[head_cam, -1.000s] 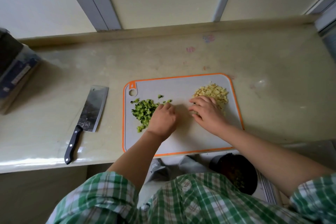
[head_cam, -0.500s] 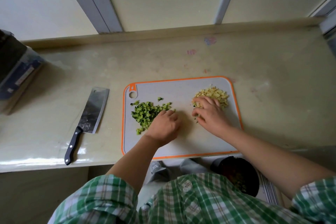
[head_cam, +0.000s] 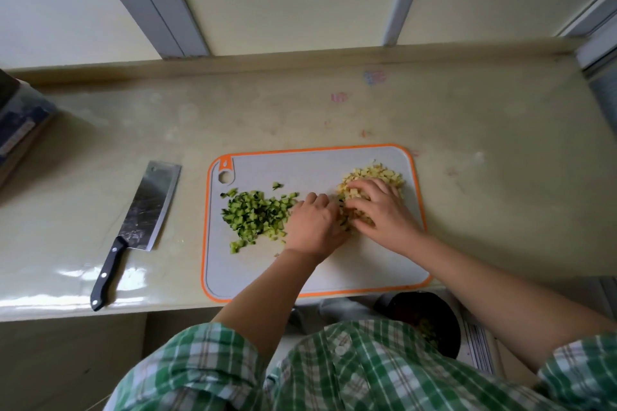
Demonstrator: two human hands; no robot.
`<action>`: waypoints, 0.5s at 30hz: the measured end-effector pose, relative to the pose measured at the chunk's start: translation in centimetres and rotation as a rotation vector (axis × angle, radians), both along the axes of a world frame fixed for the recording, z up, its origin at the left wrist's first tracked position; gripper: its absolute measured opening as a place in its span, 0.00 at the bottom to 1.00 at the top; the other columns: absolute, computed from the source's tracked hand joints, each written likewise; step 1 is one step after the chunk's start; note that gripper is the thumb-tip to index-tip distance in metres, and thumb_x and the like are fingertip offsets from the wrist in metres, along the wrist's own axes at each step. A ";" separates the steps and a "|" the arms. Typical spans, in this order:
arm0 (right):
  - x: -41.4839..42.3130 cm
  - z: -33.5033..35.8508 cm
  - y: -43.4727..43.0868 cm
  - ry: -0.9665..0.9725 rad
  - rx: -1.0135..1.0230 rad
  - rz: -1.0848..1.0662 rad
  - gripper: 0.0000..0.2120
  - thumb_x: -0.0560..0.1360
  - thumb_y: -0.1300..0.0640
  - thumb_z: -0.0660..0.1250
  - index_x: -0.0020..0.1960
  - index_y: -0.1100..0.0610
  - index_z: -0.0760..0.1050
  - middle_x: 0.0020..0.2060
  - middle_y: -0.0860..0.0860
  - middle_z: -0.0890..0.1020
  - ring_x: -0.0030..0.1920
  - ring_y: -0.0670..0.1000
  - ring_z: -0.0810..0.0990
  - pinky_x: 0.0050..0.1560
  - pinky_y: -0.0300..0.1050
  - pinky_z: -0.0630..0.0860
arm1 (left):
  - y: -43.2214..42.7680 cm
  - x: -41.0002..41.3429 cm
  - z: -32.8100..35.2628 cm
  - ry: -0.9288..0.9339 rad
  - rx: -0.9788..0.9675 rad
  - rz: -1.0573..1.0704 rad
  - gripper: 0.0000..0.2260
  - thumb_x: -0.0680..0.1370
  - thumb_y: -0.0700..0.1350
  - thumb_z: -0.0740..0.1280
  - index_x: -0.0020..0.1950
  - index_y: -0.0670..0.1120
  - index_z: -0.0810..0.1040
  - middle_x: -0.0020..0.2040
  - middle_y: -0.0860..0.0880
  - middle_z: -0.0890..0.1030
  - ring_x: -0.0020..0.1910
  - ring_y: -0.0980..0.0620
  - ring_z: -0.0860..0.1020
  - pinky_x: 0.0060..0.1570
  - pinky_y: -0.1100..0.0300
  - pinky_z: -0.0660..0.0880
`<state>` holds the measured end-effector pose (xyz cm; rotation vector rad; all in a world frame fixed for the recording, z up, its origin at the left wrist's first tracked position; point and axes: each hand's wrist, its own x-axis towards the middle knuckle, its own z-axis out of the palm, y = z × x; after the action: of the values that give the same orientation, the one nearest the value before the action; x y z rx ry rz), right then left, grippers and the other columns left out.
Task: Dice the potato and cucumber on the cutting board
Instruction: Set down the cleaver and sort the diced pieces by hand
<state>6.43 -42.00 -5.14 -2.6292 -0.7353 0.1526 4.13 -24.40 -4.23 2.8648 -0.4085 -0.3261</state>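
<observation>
The cutting board point(head_cam: 300, 170) is lying at the front edge of the glossy counter point(head_cam: 500, 193) – grey plastic, orange rim, rounded corners. Green cucumber cubes point(head_cam: 255, 215) are sitting on its left part, pale potato cubes point(head_cam: 377, 173) at right. The right hand point(head_cam: 380, 210) is resting on the potato heap, fingers spread & bent. The left hand point(head_cam: 314, 227) is touching the heap's side w/ fingers curled under – if they are gripping sth. cannot be told. The steel cleaver point(head_cam: 147, 207), black handle, is lying apart at left.

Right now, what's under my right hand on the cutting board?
The right hand lies on the diced potato pile; pale cubes show beyond its fingers. What sits beneath the palm is covered.
</observation>
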 end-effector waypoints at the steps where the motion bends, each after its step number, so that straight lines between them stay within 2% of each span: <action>1: 0.0 0.0 -0.1 0.012 -0.004 -0.001 0.14 0.65 0.57 0.73 0.50 0.52 0.78 0.62 0.52 0.75 0.65 0.57 0.69 0.60 0.56 0.69 | -0.4 0.1 -0.1 0.013 0.020 0.028 0.18 0.70 0.56 0.68 0.51 0.43 0.78 0.45 0.44 0.78 0.49 0.41 0.75 0.43 0.51 0.71; 4: 0.0 -0.2 -0.3 0.006 0.034 -0.026 0.12 0.64 0.59 0.73 0.47 0.53 0.78 0.61 0.53 0.75 0.64 0.56 0.69 0.60 0.55 0.70 | -0.7 0.3 -0.6 -0.005 -0.021 0.016 0.18 0.71 0.55 0.69 0.52 0.42 0.79 0.47 0.43 0.79 0.50 0.42 0.75 0.44 0.51 0.71; 12: 0.0 -0.3 -0.5 0.014 0.042 -0.021 0.10 0.66 0.58 0.71 0.48 0.53 0.77 0.62 0.52 0.74 0.65 0.55 0.68 0.60 0.56 0.70 | -0.4 0.4 -1.3 -0.007 -0.060 -0.060 0.15 0.64 0.50 0.76 0.43 0.42 0.79 0.38 0.44 0.79 0.39 0.41 0.77 0.34 0.53 0.73; 15: -0.1 -0.2 -0.2 0.014 0.048 -0.026 0.10 0.67 0.57 0.71 0.48 0.52 0.77 0.63 0.53 0.73 0.67 0.56 0.67 0.61 0.56 0.69 | 0.1 0.3 -1.4 -0.066 -0.045 -0.070 0.11 0.65 0.50 0.70 0.39 0.44 0.78 0.35 0.46 0.78 0.36 0.43 0.76 0.31 0.56 0.72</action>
<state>6.33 -42.24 -5.30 -2.5882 -0.6910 0.1445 4.45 -24.35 -5.58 2.8283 -0.5221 -0.2314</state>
